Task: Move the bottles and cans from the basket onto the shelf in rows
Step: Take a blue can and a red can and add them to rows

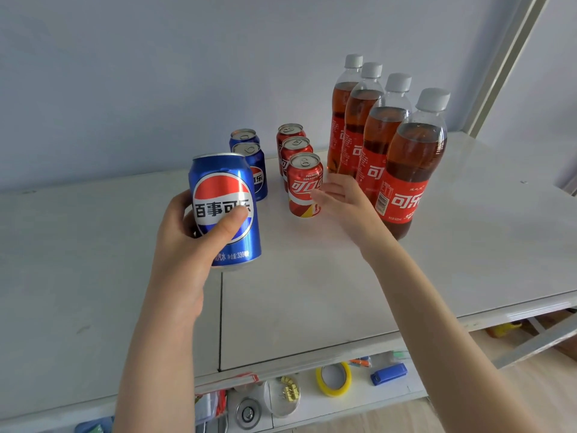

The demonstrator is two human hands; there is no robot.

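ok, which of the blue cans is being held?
The front blue can, gripped by the left hand; the other two blue cans stand on the shelf behind it.

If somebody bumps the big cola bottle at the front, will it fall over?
Probably more easily than the red cans: the front bottle is tall and narrow. It looks nearly full of cola, so it is likely heavy and would resist a light nudge. If it did tip, its round body would likely roll on the smooth shelf.

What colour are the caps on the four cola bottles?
The caps are pale grey, almost white, seen best in the head view.
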